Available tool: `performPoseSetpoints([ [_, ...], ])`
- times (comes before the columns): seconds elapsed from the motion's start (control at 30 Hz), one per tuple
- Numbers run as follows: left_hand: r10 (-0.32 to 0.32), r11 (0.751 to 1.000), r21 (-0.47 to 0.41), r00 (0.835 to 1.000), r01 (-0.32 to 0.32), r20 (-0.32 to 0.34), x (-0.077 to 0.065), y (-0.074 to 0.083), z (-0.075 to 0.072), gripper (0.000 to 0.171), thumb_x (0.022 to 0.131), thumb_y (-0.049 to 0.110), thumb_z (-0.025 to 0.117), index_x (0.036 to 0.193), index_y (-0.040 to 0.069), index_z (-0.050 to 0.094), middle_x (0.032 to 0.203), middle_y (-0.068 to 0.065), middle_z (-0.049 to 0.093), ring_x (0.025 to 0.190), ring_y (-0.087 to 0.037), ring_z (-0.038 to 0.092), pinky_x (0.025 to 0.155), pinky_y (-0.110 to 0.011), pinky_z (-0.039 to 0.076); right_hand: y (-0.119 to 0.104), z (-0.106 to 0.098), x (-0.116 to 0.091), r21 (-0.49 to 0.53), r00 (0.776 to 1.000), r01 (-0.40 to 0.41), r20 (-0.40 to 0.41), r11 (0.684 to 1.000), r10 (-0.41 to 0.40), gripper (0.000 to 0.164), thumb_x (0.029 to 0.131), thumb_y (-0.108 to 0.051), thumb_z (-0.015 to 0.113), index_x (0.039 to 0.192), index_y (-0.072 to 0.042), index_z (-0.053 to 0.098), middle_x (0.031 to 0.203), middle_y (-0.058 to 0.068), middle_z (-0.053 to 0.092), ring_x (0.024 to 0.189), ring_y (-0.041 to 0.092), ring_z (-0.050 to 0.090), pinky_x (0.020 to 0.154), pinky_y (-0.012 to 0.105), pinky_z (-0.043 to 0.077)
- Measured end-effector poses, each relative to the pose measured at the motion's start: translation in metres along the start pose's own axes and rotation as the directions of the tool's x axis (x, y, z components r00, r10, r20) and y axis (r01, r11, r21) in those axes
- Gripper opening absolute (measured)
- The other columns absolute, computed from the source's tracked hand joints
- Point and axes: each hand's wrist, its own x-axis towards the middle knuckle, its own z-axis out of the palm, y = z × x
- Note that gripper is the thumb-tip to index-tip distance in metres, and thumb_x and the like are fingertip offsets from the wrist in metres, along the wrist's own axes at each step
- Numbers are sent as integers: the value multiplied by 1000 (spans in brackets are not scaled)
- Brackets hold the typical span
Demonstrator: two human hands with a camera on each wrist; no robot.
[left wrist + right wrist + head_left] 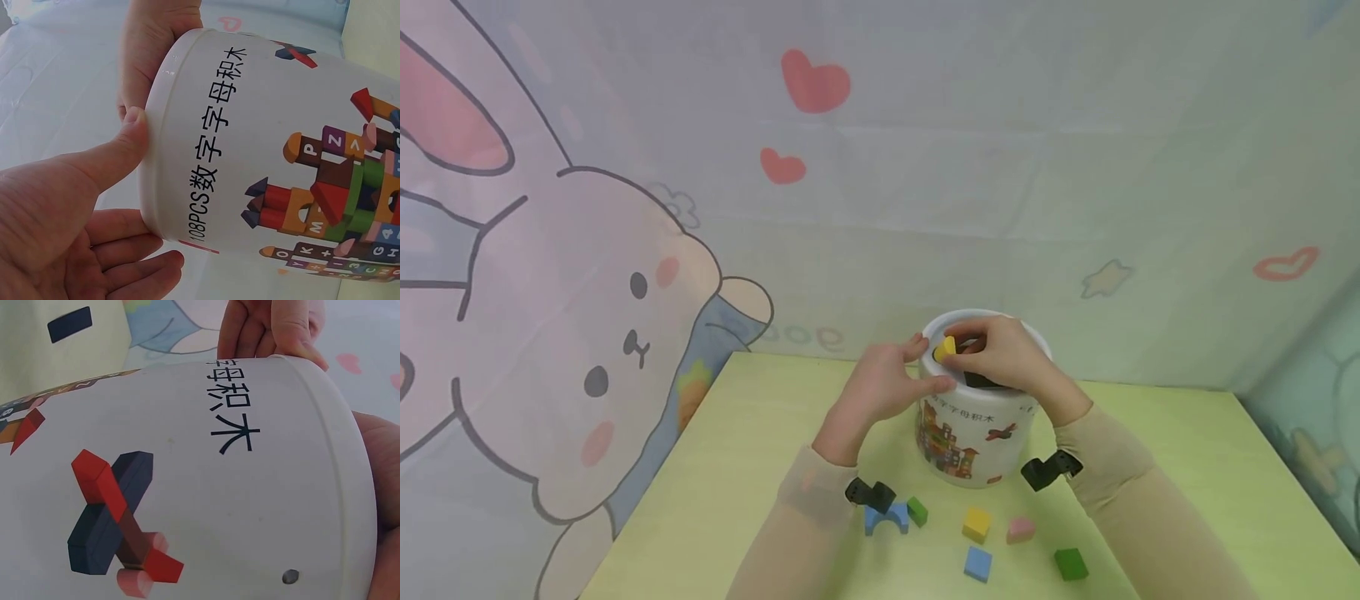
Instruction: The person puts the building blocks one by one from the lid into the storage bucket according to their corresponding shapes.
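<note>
A white tub (977,442) printed with pictures of building blocks stands upright on the table. My right hand (1011,354) is over its top and pinches a yellow block (946,348) between thumb and fingers. The block's lower end is at a small dark hole on the left of the tub's top. Against the tub's left rim rests my left hand (883,379), thumb on the near side and straight fingers spread beyond. In the left wrist view its thumb (128,134) touches the rim. The right wrist view shows mostly the tub wall (187,487); the yellow block is hidden there.
Loose blocks lie in front of the tub on the light green table (760,442): a blue arch (887,518), a yellow block (977,525), a pink block (1021,530), a blue block (978,564) and green blocks (1071,564). A printed cloth (925,208) hangs behind.
</note>
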Motion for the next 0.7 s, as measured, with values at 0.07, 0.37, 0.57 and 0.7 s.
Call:
performPoseSetpoints([
  [0.07, 6, 1000, 2, 1000, -6, -4, 0, 0, 0, 82, 96, 52, 80, 160, 11, 48, 166, -8, 43, 45, -9, 22, 49, -26, 32, -1, -1, -1, 3, 1000, 2, 4, 1000, -2, 48, 93, -30, 86, 134, -6, 75, 119, 11, 78, 99, 24, 76, 84, 44, 60],
  [0.37, 8, 1000, 4, 1000, -8, -3, -2, 1, -2, 83, 96, 54, 78, 160, 10, 48, 147, -18, 63, 45, -9, 23, 50, -27, 34, 0, -2, -1, 9, 1000, 11, -1, 1000, -11, 48, 93, -30, 86, 133, -5, 75, 115, 10, 79, 98, 23, 76, 85, 43, 60],
  [0.57, 9, 1000, 5, 1000, -9, -4, -2, 2, -3, 83, 96, 54, 79, 159, 9, 49, 161, -13, 51, 45, -9, 23, 51, -27, 34, 1, -1, -2, 12, 1000, 11, -9, 1000, -11, 48, 93, -29, 85, 134, -6, 75, 117, 10, 79, 100, 24, 76, 85, 44, 61],
  [0.7, 11, 1000, 8, 1000, -11, 3, -4, 1, 0, 83, 96, 54, 78, 160, 10, 48, 166, -10, 43, 44, -9, 24, 50, -27, 35, 1, 2, -6, 17, 1000, -7, -23, 1000, 7, 48, 93, -30, 86, 134, -8, 76, 118, 8, 79, 100, 23, 76, 85, 43, 61],
])
